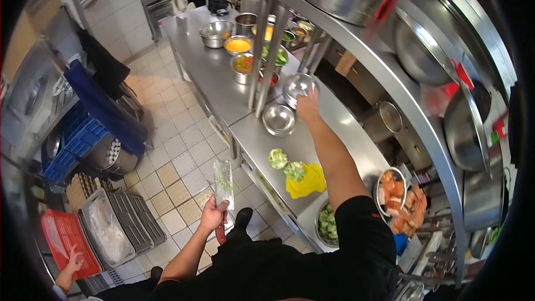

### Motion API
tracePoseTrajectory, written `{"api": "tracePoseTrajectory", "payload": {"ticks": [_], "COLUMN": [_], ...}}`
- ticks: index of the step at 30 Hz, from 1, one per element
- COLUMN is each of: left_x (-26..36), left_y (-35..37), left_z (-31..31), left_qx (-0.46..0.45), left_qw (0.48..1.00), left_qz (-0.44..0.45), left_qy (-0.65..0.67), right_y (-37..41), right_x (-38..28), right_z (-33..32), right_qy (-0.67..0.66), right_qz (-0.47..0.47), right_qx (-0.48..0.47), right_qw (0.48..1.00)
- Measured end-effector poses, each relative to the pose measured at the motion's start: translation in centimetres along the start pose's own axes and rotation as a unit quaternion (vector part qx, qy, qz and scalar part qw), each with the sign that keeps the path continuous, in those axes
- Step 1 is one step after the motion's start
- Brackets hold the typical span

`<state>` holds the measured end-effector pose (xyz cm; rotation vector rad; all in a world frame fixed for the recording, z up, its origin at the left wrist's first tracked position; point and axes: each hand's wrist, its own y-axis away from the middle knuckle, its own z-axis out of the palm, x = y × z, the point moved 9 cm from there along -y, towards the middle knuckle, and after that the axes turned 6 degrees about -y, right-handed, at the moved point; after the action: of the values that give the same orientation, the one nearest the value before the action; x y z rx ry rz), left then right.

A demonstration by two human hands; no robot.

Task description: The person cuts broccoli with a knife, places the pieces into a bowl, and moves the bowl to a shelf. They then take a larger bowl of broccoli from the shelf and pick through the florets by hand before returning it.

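My left hand is closed round the red handle of a cleaver, its broad blade pointing away from me over the floor. Green bits cling to the blade. My right hand reaches across the steel counter and grips the near edge of a shiny metal bowl; its fingertips are partly hidden. Beside that bowl sits another metal bowl. Nearer to me, two pale green cut vegetable pieces lie by a yellow cloth, one of them partly on it.
Several containers of food, one with yellow liquid, stand farther along the counter. A colander of green vegetables and a bowl of orange-pink meat are near my right arm. Posts hold an overhead shelf. Another person's hand is by a red crate.
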<state>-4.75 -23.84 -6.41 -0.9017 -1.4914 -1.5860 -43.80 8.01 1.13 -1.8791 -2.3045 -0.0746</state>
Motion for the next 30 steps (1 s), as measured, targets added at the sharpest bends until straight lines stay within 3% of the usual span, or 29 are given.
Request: {"api": "tracePoseTrajectory", "payload": {"ticks": [1, 4, 8, 13, 15, 17, 24, 27, 30], "left_x": [0.1, 0.4, 0.5, 1.0, 1.6, 3.2, 4.7, 4.5, 3.7], "left_y": [0.0, -0.2, -1.1, -2.8, -3.9, -4.4, -6.1, -5.3, -3.5], "left_z": [-0.5, -1.7, -1.6, 0.1, 1.6, 3.9, 14.1, 20.4, 25.1], "left_qx": [0.011, 0.033, 0.028, -0.010, -0.034, -0.070, -0.215, -0.283, -0.324], "left_qw": [1.000, 0.999, 1.000, 1.000, 0.999, 0.997, 0.972, 0.951, 0.933], "left_qz": [0.004, 0.001, -0.004, 0.012, 0.025, 0.039, 0.057, 0.060, 0.066], "left_qy": [0.005, 0.007, 0.011, 0.016, 0.020, 0.010, -0.081, -0.111, -0.141], "right_y": [-0.3, -0.6, -1.4, 4.1, 10.5, 17.5, 44.7, 57.8, 69.0], "right_x": [0.1, -0.2, 0.8, 2.2, 2.1, 3.1, 13.6, 18.1, 20.7], "right_z": [0.0, -1.3, -3.3, -10.1, -12.5, -13.4, -16.0, -20.2, -23.0], "right_qy": [0.009, 0.007, 0.021, -0.124, -0.138, -0.141, -0.093, 0.014, 0.083], "right_qz": [0.021, -0.002, -0.023, -0.016, -0.024, -0.012, 0.171, 0.317, 0.438], "right_qx": [-0.107, -0.081, 0.127, 0.235, 0.333, 0.361, 0.269, 0.232, 0.238], "right_qw": [0.994, 0.997, 0.991, 0.964, 0.932, 0.922, 0.943, 0.919, 0.863]}}
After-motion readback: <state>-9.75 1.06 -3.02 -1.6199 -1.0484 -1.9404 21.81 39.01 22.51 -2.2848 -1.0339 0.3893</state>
